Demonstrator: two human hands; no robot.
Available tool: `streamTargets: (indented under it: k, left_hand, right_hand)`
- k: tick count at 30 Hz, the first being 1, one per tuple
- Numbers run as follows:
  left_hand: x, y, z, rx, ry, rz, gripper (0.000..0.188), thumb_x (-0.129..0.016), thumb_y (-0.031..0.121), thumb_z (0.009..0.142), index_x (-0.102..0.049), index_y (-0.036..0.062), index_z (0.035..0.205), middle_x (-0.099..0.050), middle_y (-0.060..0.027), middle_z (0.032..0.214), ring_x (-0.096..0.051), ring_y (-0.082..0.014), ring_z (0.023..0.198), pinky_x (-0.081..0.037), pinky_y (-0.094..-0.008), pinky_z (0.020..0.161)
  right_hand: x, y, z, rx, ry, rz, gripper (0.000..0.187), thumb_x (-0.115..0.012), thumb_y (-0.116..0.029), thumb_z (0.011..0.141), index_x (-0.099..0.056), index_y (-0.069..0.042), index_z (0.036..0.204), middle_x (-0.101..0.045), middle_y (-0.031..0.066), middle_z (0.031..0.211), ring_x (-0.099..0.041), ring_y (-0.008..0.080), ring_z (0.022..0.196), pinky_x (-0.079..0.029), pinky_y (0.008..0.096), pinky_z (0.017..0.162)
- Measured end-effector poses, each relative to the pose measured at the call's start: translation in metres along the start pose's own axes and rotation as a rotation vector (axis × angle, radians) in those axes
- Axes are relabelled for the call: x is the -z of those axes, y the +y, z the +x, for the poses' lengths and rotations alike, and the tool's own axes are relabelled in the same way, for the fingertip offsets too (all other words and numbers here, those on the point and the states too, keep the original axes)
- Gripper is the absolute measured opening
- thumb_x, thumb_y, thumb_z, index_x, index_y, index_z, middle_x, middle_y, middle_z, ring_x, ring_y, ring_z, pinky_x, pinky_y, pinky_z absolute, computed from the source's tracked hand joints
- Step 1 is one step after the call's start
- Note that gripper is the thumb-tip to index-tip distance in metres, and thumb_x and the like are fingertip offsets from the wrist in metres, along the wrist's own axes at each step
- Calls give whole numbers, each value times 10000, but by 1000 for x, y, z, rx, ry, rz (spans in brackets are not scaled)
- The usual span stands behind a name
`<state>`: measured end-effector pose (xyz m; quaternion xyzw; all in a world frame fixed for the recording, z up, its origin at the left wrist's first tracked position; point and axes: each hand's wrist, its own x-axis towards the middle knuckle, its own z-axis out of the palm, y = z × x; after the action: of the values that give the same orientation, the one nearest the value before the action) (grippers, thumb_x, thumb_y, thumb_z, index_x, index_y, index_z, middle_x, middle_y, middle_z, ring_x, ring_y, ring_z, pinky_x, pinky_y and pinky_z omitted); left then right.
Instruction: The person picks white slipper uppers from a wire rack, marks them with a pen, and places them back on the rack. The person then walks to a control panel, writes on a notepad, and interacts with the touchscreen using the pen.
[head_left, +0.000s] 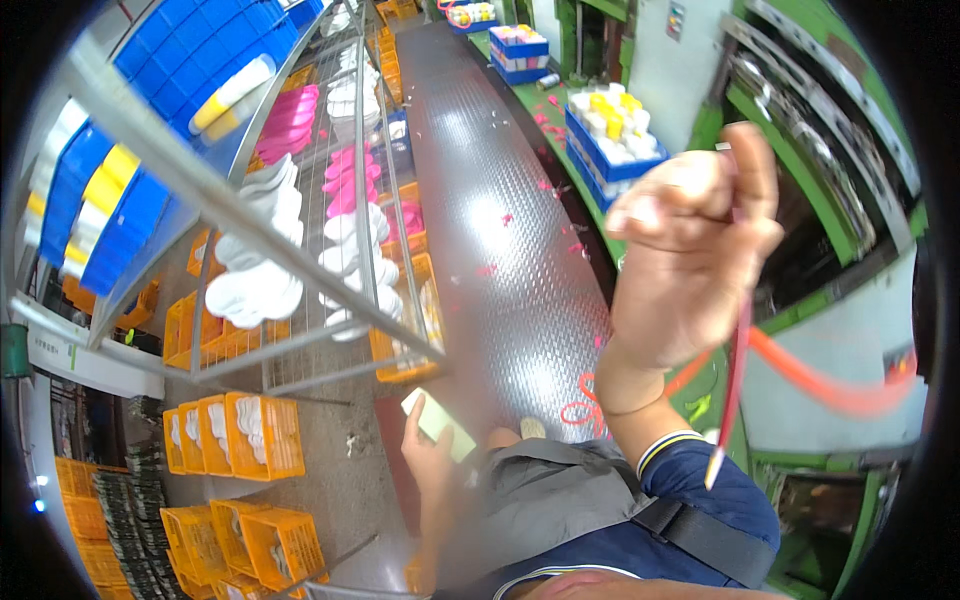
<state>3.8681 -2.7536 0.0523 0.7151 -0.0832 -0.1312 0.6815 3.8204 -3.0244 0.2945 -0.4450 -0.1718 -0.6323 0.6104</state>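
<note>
- Workshop aisle: patterned metal floor [490,150] between wire rack [405,332] and green machinery [795,172].
- Left: white pieces [255,295] overlapped in rows, perhaps to save space.
- Near centre, left hand [430,462]: thumb and fingers closed around pale green block [436,418], flat, straight-edged; apparently gripped by opposite edges for steadiness.
- Right, right hand [680,255]: raised, fingers curled around thin dark-red stick [733,390], pale-tipped, slanting downward, perhaps held high for clearance.

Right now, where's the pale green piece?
In the head view, the pale green piece is in the left hand, left of centre, just below an orange crate.
</note>
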Motion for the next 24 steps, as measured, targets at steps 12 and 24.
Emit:
streamTargets:
  k: [12, 24]
  left_hand:
    - [-160, 0, 520, 83, -86, -19, 702, -639, -121, 760, -466, -21, 1434, -575, -123, 1277, -609, -195, 1103, -497, -307, 943]
    - [-406, 109, 1069, -294, -391, -122, 734, -601, -171, 804, -365, -32, 1486, -435, -140, 1498, -491, -215, 1317, -413, -346, 1104]
  right_hand:
    - [262, 519, 66, -860, -160, -723, 291, -475, -278, 1065, -557, -21, 1172, -682, 108, 1031, -647, 146, 897, -533, 284, 774]
    - [463, 866, 240, -1005, 428, -948, 289, -542, -287, 1034, -580, -66, 1217, -697, 75, 1077, -620, 121, 911, -508, 264, 774]
